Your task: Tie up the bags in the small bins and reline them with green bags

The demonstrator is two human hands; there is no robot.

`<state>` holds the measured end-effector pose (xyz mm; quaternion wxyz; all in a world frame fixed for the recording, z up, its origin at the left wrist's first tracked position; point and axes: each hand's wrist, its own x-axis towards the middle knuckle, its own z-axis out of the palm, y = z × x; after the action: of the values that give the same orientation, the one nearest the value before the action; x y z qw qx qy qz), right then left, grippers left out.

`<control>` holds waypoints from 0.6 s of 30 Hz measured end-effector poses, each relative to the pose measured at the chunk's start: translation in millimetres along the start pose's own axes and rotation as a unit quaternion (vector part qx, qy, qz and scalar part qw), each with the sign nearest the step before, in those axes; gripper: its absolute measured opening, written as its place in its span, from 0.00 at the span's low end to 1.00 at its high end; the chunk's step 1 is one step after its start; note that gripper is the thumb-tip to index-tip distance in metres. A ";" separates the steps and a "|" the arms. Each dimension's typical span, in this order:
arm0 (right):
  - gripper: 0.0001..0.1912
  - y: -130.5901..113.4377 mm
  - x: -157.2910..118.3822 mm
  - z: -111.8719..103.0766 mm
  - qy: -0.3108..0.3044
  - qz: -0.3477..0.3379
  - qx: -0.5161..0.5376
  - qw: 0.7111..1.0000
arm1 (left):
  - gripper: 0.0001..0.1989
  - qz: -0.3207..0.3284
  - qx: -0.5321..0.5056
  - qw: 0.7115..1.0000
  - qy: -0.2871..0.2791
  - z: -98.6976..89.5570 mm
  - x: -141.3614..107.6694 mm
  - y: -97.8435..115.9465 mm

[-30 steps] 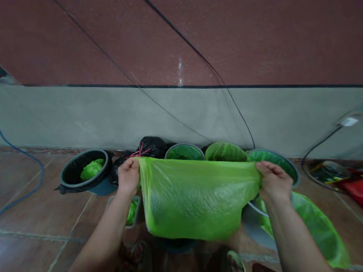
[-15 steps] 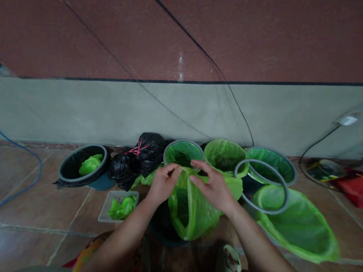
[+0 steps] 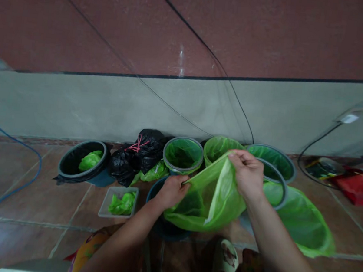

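Observation:
Between my hands a thin green plastic bag [image 3: 226, 202] is stretched, its mouth spread wide. My left hand [image 3: 172, 191] pinches the bag's rim on one side, above a dark blue bin [image 3: 166, 230] that is partly hidden under the bag and my arm. On the other side my right hand [image 3: 246, 171] grips the rim, higher up and farther right. Just behind it is a loose grey ring [image 3: 282, 187], partly covered by my hand and the bag. To the right another green bag [image 3: 306, 220] lies spread open on or over something I cannot make out.
Along the wall stand a bin with a grey rim [image 3: 183, 153], a green-lined bin [image 3: 221, 149] and a wider lined bin [image 3: 272, 161]. Leftward are tied black bags [image 3: 140, 155], a black-lined bin [image 3: 83, 160] and a clear tray [image 3: 104, 208]. A blue hose [image 3: 14, 195] crosses the tiles.
My hands have moved apart, the right one going up and to the right. The green bag's mouth has been pulled wider between them, and its body has swung right.

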<state>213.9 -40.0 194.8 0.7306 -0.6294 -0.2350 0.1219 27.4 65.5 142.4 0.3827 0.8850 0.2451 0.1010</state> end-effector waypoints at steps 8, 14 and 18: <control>0.08 -2.2 28.3 -49.8 0.161 -0.024 0.036 0.986 | 0.09 -0.048 0.064 0.995 0.059 -25.8 -0.3 -18.0; 0.07 -6.3 35.8 -64.1 0.235 -0.037 0.019 0.971 | 0.09 -0.095 0.166 0.976 0.102 -41.9 -0.6 -28.0; 0.05 -8.2 40.7 -72.9 0.297 -0.044 0.006 0.954 | 0.10 -0.145 0.259 0.948 0.114 -49.3 -3.7 -32.6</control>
<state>284.1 -85.0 203.5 0.7760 -0.6217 -0.0340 -0.1009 -5.4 113.7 152.6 0.1204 0.8913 0.4301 0.0778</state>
